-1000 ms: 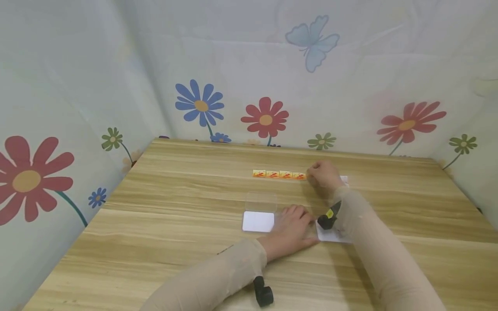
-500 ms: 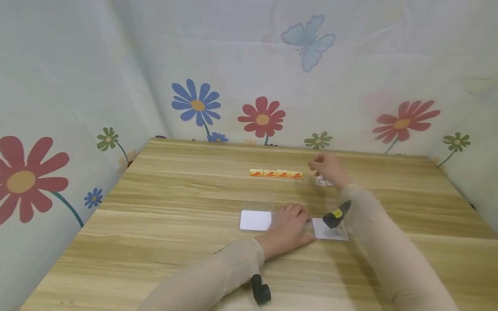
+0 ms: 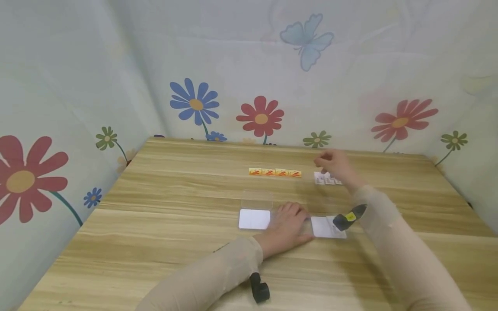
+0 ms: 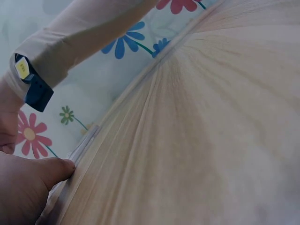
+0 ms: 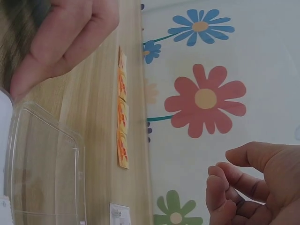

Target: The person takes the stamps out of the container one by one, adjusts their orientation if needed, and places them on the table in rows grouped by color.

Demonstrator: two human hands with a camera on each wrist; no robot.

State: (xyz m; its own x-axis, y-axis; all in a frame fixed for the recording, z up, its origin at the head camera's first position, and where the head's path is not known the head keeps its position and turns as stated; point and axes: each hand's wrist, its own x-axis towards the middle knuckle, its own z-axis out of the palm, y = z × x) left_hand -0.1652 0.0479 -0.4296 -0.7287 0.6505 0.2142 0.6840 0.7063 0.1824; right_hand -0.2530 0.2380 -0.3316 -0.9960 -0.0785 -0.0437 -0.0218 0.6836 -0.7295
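Observation:
My left hand (image 3: pixel 285 226) rests on the table between two flat, clear-lidded boxes, fingers extended. Its thumb lies by the near corner of the right box (image 3: pixel 319 227); its other side overlaps the left box (image 3: pixel 253 219). Both boxes show white inside, and a printed white piece lies at the right box's right part. Above a row of small printed white packets (image 3: pixel 320 178), partly hidden by it, hovers my right hand (image 3: pixel 337 166). In the right wrist view its fingers curl loosely with nothing between thumb and forefinger. Left of that row lies a line of orange-yellow packets (image 3: pixel 275 172).
A transparent lid (image 3: pixel 256 199) lies folded back behind the left box; another clear lid (image 5: pixel 47 164) shows in the right wrist view. Cameras are strapped to both wrists. A flower-printed curtain (image 3: pixel 233 56) stands behind the wooden table (image 3: pixel 155 181).
My right hand has moved away from the right end of the orange-yellow row, rightward and up, uncovering more white packets. My left hand has stayed in place. The head view has shifted slightly.

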